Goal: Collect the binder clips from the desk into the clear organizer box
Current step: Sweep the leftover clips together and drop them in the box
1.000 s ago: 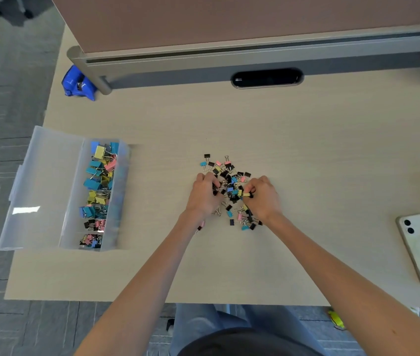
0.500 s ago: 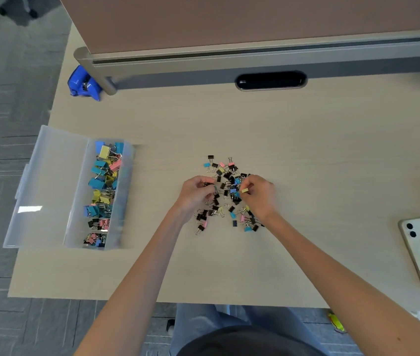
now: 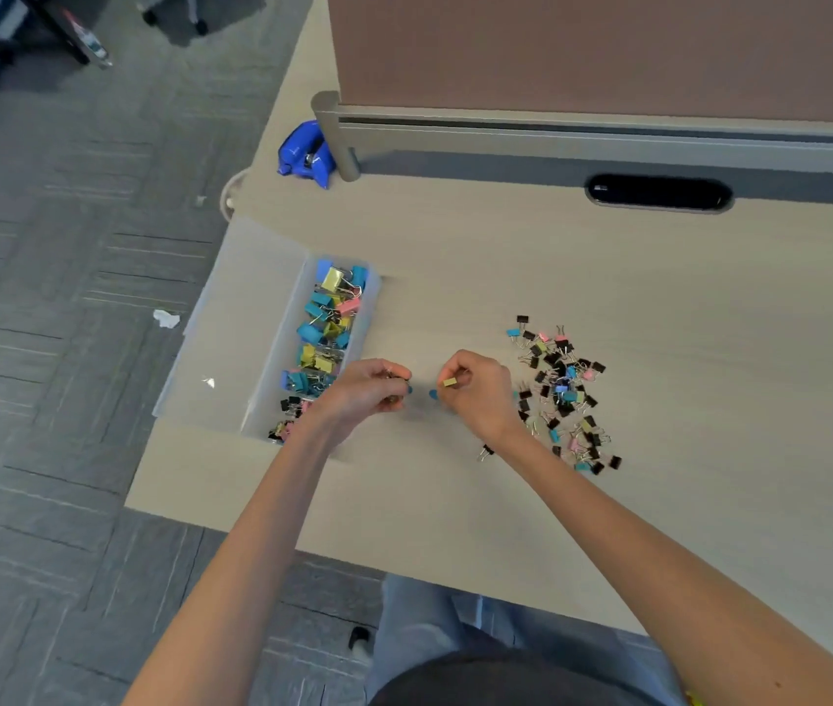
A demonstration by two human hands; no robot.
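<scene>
A pile of small binder clips in black, blue, pink and yellow lies on the desk at centre right. The clear organizer box stands open at the desk's left edge, its tray holding several larger coloured clips, its lid folded out to the left. My left hand grips a bunch of small clips beside the box's right wall. My right hand is between the box and the pile, curled round clips, with a yellow clip pinched at its fingertips. A blue clip shows between my hands.
A blue stapler-like tool sits by the partition post at the back left. A dark cable slot is set in the desk's rear. One stray black clip lies near my right wrist. Carpet floor lies to the left.
Both hands have left the pile with clips in them and moved left toward the box. The camera view has swung left too.
</scene>
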